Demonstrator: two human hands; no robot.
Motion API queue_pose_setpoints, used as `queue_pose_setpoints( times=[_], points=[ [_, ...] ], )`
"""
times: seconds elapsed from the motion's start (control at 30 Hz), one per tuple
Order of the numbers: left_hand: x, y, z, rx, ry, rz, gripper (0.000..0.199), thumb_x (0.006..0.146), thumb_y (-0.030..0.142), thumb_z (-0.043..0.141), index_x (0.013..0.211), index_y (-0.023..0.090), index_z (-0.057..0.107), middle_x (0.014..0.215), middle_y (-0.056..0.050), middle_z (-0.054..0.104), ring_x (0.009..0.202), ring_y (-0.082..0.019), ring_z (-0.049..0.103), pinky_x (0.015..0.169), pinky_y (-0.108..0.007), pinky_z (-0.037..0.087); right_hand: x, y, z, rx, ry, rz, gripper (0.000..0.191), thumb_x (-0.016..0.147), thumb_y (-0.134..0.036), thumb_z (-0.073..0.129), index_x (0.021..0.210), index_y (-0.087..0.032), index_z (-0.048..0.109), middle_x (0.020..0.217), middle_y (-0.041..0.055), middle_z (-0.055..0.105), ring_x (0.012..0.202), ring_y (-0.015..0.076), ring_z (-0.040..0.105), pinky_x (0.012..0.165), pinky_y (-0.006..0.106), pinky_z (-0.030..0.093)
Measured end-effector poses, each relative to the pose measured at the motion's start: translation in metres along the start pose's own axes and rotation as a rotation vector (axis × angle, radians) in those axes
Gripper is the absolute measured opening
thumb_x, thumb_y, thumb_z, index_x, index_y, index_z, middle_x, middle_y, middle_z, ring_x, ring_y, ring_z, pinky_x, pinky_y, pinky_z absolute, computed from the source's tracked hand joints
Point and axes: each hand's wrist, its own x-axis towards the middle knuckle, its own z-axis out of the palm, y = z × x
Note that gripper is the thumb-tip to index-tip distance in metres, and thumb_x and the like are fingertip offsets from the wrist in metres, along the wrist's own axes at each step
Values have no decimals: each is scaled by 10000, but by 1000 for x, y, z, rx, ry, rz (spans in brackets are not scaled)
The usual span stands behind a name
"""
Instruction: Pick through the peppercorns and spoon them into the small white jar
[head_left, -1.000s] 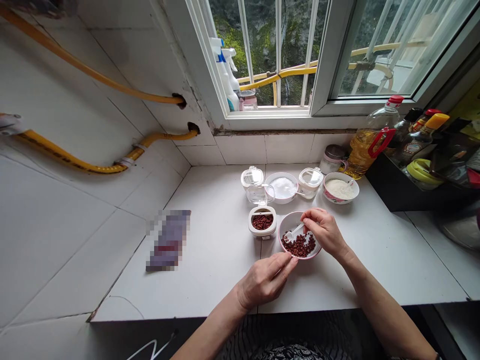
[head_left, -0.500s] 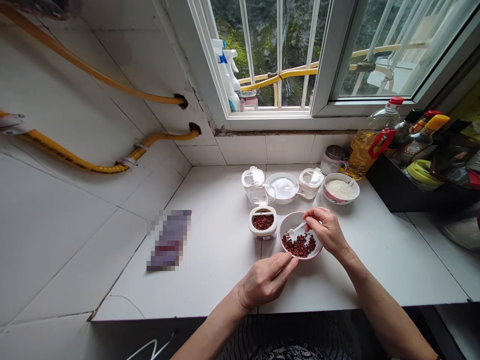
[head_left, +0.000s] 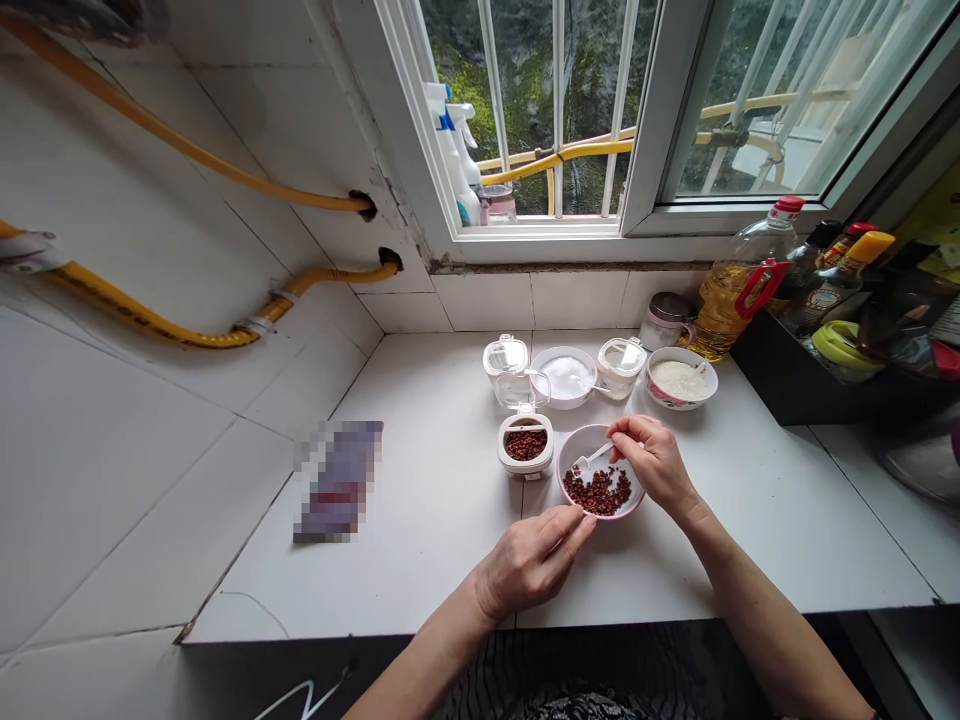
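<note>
My right hand [head_left: 651,462] pinches the handle of a small white spoon [head_left: 594,457], whose scoop rests inside a bowl [head_left: 564,452] with a pink rim. Dark red peppercorns [head_left: 600,492] lie in the lower part of that bowl. At the bowl's near rim, my left hand [head_left: 534,562] grips the edge between thumb and fingers. Just left of the bowl stands a white seasoning jar [head_left: 525,466], its clear lid [head_left: 523,390] flipped up. More of the same peppercorns fill the jar almost to the top.
Behind are a bowl of white grains [head_left: 565,376], two lidded jars [head_left: 505,356] [head_left: 621,364] and a flowered bowl [head_left: 681,402] of pale powder. An oil bottle [head_left: 731,290] and a black box [head_left: 784,375] of bottles stand right. A blurred packet [head_left: 341,482] lies left.
</note>
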Motion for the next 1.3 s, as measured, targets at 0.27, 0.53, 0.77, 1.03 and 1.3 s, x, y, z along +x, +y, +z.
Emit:
queue_pose_setpoints(
  times=[0.27,0.53,0.77,1.03,1.3],
  points=[
    [0,0,0,-5,4,-8,433,942,23,424,1363,46,518,1057,-159,693,1010,-219,712,794,-303,637,1,2,-1,277,-31,180,139,795,-314,571,750,-206,647,530,-9,654,558,179,624,616,315,504],
    [-1,0,0,-12,-9,-4,454,934,22,435,1383,35,496,1063,-174,694,1004,-229,717,783,-303,635,5,-15,5,301,57,86,159,873,-349,584,865,-202,644,685,43,740,670,203,682,713,360,542],
    [0,-1,2,-8,18,9,464,936,22,420,1397,34,480,1052,-181,706,964,-233,728,757,-314,636,-2,-34,23,-122,10,-500,192,957,-180,481,908,-255,650,763,-7,758,682,179,661,1076,496,399],
    [1,0,0,10,15,4,402,936,24,426,1317,33,551,1066,-165,693,992,-220,710,756,-296,635,0,-15,-8,-203,118,-439,159,918,-186,487,833,-248,607,631,-27,679,623,185,624,1003,474,439],
    [1,0,-1,-17,11,-3,358,926,11,442,1251,16,591,1054,-167,683,1007,-222,697,801,-303,629,0,5,-9,-313,-181,-339,218,816,-100,431,695,-231,556,601,-52,623,538,132,515,1050,460,396]
  ],
)
